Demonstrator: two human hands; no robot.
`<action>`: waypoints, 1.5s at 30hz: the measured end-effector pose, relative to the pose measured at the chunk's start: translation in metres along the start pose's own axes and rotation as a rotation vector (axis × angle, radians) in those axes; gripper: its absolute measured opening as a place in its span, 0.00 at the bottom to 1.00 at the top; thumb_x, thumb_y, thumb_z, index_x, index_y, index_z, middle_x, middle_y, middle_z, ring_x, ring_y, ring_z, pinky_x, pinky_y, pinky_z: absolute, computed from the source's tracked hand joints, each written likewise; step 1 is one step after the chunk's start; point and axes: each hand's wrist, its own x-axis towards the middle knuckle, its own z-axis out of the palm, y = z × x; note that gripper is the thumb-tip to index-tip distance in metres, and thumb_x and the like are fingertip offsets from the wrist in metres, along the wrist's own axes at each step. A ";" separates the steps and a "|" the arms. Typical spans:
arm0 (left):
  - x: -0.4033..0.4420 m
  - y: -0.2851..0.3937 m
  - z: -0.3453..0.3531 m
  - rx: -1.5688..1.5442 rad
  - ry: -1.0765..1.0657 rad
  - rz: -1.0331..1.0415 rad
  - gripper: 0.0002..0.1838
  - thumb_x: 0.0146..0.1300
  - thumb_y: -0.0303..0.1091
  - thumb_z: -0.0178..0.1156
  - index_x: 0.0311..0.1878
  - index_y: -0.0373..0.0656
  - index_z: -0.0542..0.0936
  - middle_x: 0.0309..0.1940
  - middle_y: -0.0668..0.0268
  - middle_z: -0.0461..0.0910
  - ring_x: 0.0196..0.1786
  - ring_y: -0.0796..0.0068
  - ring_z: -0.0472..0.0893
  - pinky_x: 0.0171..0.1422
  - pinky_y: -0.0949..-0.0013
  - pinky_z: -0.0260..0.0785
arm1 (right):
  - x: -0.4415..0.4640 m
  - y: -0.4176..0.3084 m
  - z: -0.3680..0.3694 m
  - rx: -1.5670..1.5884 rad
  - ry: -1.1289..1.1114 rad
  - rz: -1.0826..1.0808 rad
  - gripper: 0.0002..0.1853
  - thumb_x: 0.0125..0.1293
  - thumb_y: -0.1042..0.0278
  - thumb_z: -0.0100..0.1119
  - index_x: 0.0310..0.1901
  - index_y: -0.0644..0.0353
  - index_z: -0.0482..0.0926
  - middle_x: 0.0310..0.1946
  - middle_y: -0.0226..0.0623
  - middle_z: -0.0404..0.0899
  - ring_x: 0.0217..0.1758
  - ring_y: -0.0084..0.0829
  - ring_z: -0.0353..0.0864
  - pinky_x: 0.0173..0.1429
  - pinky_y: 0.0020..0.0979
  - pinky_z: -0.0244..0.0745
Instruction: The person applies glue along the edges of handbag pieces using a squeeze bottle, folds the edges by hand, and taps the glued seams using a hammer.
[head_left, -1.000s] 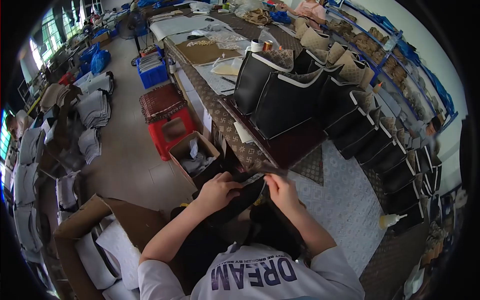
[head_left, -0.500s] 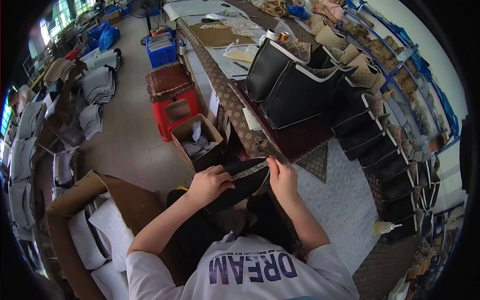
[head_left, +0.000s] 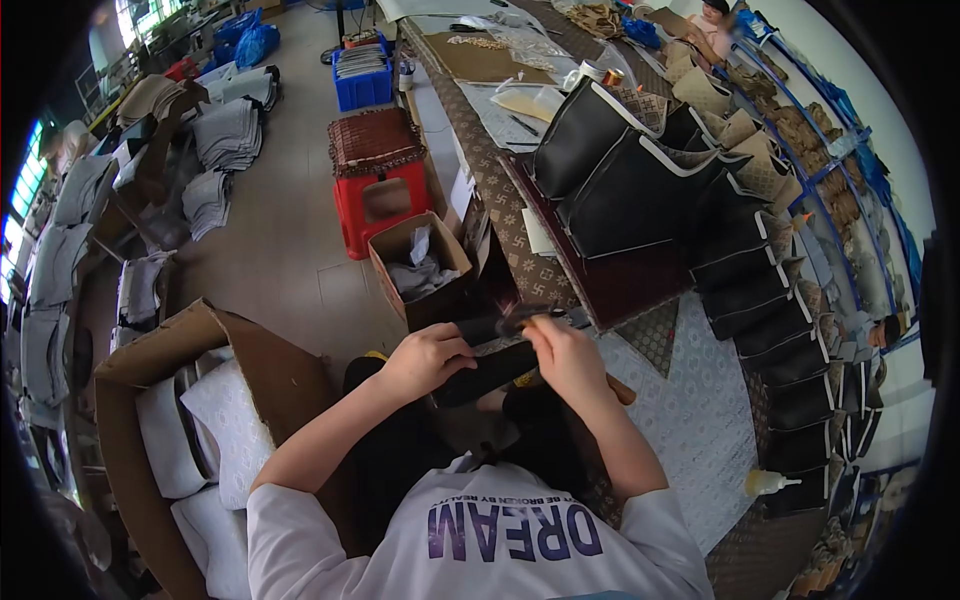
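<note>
A dark, flexible piece with a pale patterned inner side hangs between my hands over my lap. My left hand has its fingers closed on the left part of this piece. At its right end, my right hand is closed, with a blurred dark item at the fingertips that I cannot make out. A wooden handle shows beside my right wrist. Just beyond the hands lies a dark red board, on which black bag bodies stand upright.
More black bag bodies line the table's right side near a glue bottle. Left of the table are a red stool, a small carton and a large carton. A person sits at the far end.
The view has shifted, so the table sits further right and the stool higher. My left hand keeps its hold on the dark piece. My right hand has moved at its end, where a blurred item now shows.
</note>
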 end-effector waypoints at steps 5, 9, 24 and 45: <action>0.000 0.016 -0.024 0.160 -0.015 0.033 0.11 0.53 0.35 0.71 0.41 0.48 0.86 0.37 0.63 0.75 0.40 0.61 0.79 0.46 0.61 0.76 | -0.020 0.000 0.025 0.133 0.172 -0.094 0.16 0.70 0.65 0.58 0.57 0.54 0.78 0.48 0.39 0.84 0.42 0.48 0.84 0.41 0.39 0.81; -0.018 0.018 -0.041 0.077 -0.180 -0.151 0.16 0.52 0.35 0.72 0.46 0.53 0.87 0.44 0.61 0.75 0.41 0.61 0.80 0.46 0.62 0.76 | -0.002 0.003 0.010 0.036 -0.065 0.034 0.15 0.70 0.63 0.57 0.57 0.54 0.78 0.41 0.41 0.84 0.39 0.49 0.84 0.40 0.41 0.79; -0.077 0.006 -0.024 -0.131 -0.015 -0.284 0.65 0.41 0.45 0.81 0.78 0.46 0.47 0.74 0.49 0.50 0.75 0.46 0.57 0.74 0.54 0.60 | -0.009 -0.035 0.033 0.238 0.055 -0.304 0.14 0.68 0.73 0.59 0.55 0.59 0.79 0.50 0.40 0.83 0.45 0.44 0.85 0.42 0.37 0.81; -0.070 0.004 -0.011 -0.210 0.004 -0.286 0.71 0.42 0.37 0.81 0.78 0.41 0.34 0.77 0.44 0.40 0.79 0.45 0.49 0.80 0.55 0.50 | -0.021 -0.030 0.041 0.098 -0.049 -0.215 0.15 0.68 0.68 0.60 0.55 0.58 0.78 0.46 0.43 0.83 0.40 0.46 0.85 0.40 0.37 0.80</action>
